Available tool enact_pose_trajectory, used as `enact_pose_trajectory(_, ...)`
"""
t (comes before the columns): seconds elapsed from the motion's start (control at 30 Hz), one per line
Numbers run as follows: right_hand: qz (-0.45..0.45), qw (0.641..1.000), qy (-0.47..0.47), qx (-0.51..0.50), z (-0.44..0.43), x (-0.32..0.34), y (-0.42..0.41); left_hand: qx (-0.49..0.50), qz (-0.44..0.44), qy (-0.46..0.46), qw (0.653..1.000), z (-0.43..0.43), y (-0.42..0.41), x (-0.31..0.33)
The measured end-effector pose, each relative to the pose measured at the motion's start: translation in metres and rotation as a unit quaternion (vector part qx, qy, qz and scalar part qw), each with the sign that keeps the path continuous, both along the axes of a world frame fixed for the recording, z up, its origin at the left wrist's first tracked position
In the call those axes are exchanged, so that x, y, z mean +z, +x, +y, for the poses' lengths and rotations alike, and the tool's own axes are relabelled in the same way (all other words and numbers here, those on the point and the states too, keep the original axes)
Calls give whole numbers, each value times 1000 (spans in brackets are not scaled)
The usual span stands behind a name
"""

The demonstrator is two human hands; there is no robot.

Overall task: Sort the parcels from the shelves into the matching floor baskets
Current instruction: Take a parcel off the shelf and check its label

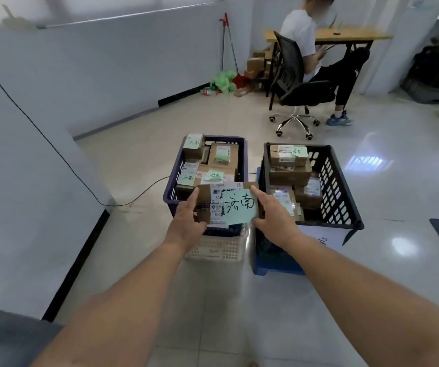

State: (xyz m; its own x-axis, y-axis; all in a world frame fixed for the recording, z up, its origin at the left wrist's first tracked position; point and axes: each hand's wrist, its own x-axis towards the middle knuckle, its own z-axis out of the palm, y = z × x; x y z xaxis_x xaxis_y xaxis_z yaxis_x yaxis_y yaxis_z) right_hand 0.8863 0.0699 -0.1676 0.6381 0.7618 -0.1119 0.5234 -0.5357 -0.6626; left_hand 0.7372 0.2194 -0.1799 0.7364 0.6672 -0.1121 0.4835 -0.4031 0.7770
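I hold a small cardboard parcel (pixel 227 203) with a shipping label and a green handwritten note over the near end of the purple basket (pixel 170 195). My left hand (pixel 188 218) grips its left end and my right hand (pixel 273 213) grips its right end. The purple basket holds several cardboard parcels with similar green notes. To its right stands a black basket (pixel 345 197) with several more parcels, and a white paper sign (pixel 323 239) hangs on its front. Each basket sits raised on another crate.
A seated person (pixel 311 46) on a black office chair (pixel 296 88) is beyond the baskets, by a wooden desk (pixel 345 35). A white wall (pixel 14 181) and a black cable (pixel 123 202) run along the left. Boxes and green bags (pixel 223 82) lie in the far corner.
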Motion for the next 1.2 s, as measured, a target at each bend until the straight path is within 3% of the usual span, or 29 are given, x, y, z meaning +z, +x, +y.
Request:
enact_pose_trajectory(0.37, 9, 1000, 2, -6, 52, -18, 94, -14, 30, 20, 999, 57, 99, -17)
enact_pose_trajectory(0.67, -30, 999, 7, -36, 151, -12, 182, -43, 31, 65, 996, 167, 202, -14)
enact_pose_trajectory(0.93, -10, 998, -39, -43, 262, -41, 251, -53, 62, 26, 996, 280, 276, -42)
enact_pose_trajectory(1.2, 65, 989, -131, -30, 291, -102, 244, -81, 151, -24, 985, 303, 261, -96)
